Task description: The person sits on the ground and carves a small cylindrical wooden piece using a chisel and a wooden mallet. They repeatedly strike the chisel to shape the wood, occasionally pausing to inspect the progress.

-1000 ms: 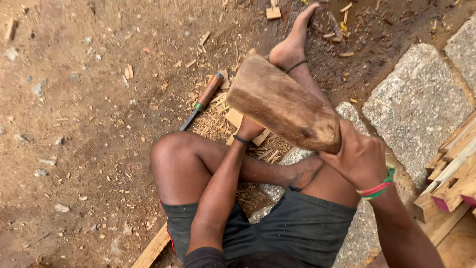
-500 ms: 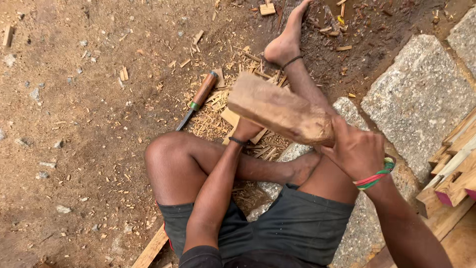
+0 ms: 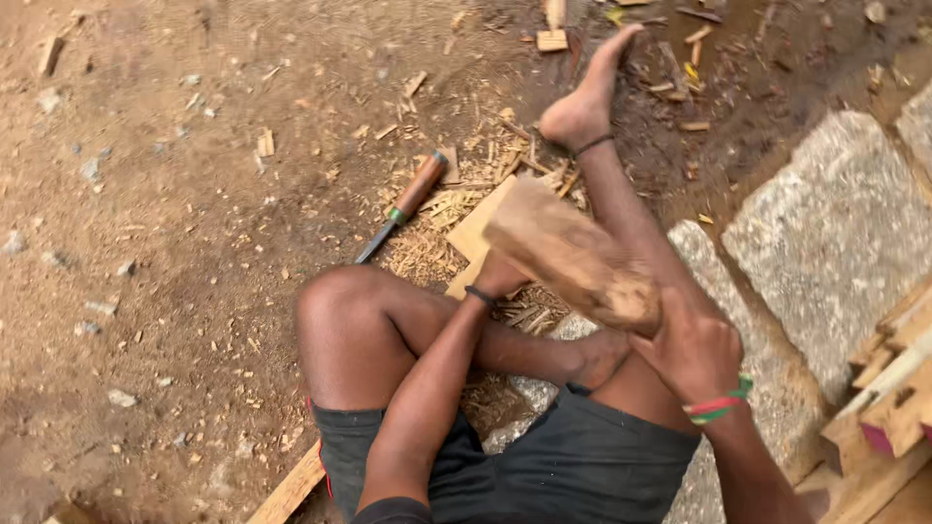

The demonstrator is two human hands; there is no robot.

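Gripping a wooden mallet, right hand; left hand seemingly steadies board.

Right hand grips a wooden mallet above a flat board

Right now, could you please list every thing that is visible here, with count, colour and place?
wooden mallet: one, brown, blurred, held at centre
flat wood piece: one, pale, on the ground under the mallet
chisel: one, brown handle with green band, lying on shavings left of the wood
wood shavings: many, tan, around the wood
stone slabs: several, grey, right side
wood offcuts: a stack, pale, right edge
plank: one, pale, bottom
right hand: grip on the mallet
left hand: at the flat wood piece, mostly hidden
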